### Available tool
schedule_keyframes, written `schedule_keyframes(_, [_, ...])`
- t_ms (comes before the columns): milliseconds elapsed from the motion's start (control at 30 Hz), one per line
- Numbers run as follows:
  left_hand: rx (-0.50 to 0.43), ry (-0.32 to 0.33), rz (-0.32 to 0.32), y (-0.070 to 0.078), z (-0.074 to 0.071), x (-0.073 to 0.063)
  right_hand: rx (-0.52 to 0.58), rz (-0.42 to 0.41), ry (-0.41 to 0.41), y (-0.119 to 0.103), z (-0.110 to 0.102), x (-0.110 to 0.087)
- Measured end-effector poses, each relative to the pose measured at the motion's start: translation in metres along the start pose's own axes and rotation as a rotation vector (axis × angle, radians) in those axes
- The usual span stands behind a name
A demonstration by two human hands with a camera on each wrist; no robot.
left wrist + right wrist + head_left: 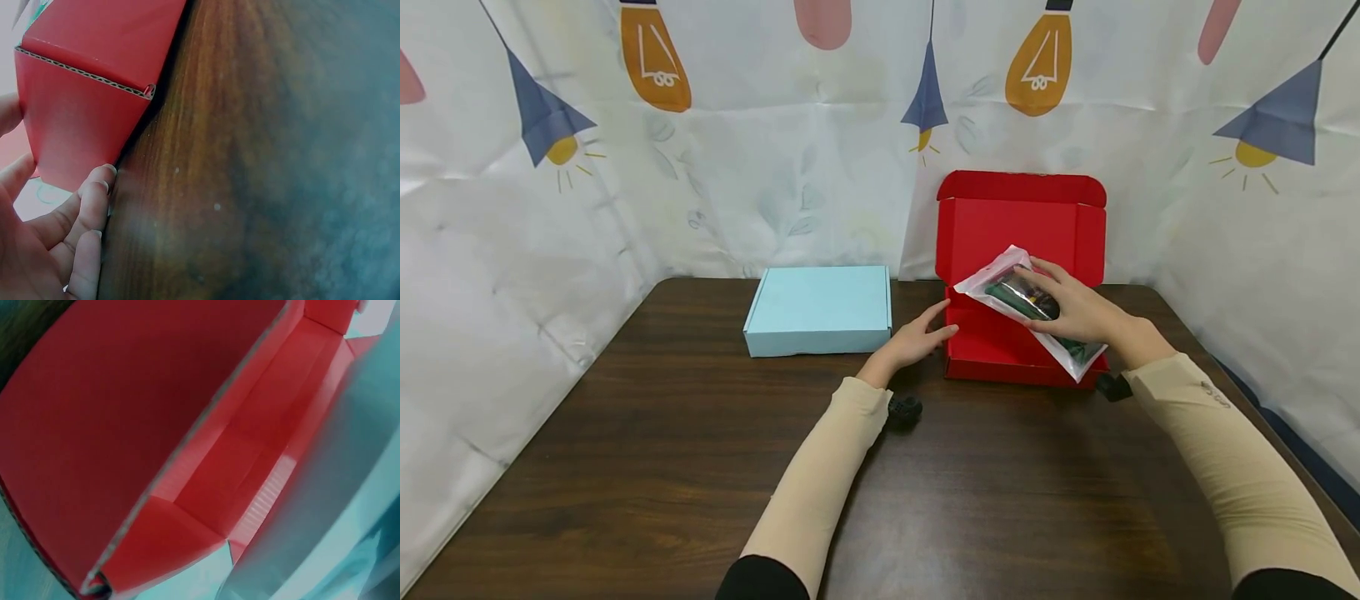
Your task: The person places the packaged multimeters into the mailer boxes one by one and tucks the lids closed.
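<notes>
A red cardboard box (1000, 368) stands on the right half of the table, its lid raised against the back wall. My right hand (1078, 310) grips a clear plastic bag (1017, 297) with something dark and green inside, tilted over the open box. In the right wrist view the bag (340, 481) is a pale blur beside the box's red inner wall (256, 419). At the box's left side is my left hand (912, 340), its fingers spread. The left wrist view shows those fingertips (103, 175) touching the red side wall (72, 122).
A closed light-blue box (820, 304) sits left of the red one, near the back edge of the dark wooden table (685, 433). White cloth (737, 150) printed with lamps and bulbs hangs behind and at both sides. A small black device (905, 410) is at the left wrist.
</notes>
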State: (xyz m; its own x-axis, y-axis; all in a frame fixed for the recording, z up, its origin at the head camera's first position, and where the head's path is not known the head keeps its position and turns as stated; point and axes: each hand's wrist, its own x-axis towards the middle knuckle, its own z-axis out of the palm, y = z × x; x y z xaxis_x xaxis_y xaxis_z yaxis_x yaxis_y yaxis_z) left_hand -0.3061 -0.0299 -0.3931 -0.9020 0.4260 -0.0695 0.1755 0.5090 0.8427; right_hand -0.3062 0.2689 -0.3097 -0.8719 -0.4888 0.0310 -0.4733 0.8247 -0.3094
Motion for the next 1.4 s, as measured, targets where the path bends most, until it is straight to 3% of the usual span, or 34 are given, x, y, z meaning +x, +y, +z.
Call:
schedule_keyframes(467, [0.004, -0.004, -0.004, -0.001, -0.001, 0.000, 0.007, 0.043, -0.031, 0.003, 0.002, 0.008])
schedule_keyframes(1000, [-0.045, -0.038, 0.018, -0.004, -0.002, 0.002, 0.032, -0.067, -0.064, 0.010, -0.001, 0.011])
schedule_keyframes(1200, [-0.037, -0.036, 0.021, -0.005, -0.003, 0.002, 0.030, -0.081, -0.088, 0.011, -0.002, 0.011])
schedule_keyframes(1400, [-0.026, -0.040, 0.017, -0.005, -0.002, 0.003, 0.026, -0.149, -0.107, 0.014, 0.003, 0.013])
